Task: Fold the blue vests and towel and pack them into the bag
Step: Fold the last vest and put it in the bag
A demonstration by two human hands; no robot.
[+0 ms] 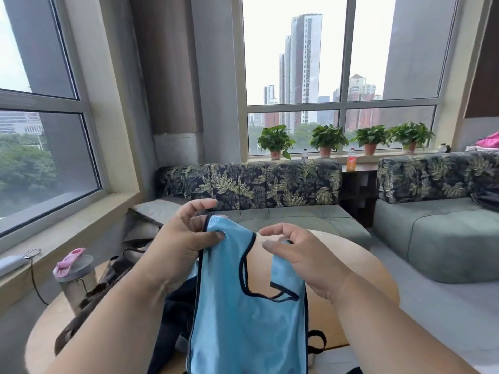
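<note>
Holding a blue vest (243, 306) up unfolded over the near table (351, 265), the left hand (183, 238) pinches one shoulder strap and the right hand (302, 255) the other; folding seems barely begun, and the dark bag (172, 319) behind it, partly hidden, looks unpacked.

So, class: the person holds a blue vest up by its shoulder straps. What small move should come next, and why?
Probably bring the left hand and right hand together, strap to strap: the blue vest hangs open and unfolded above the round table.
</note>
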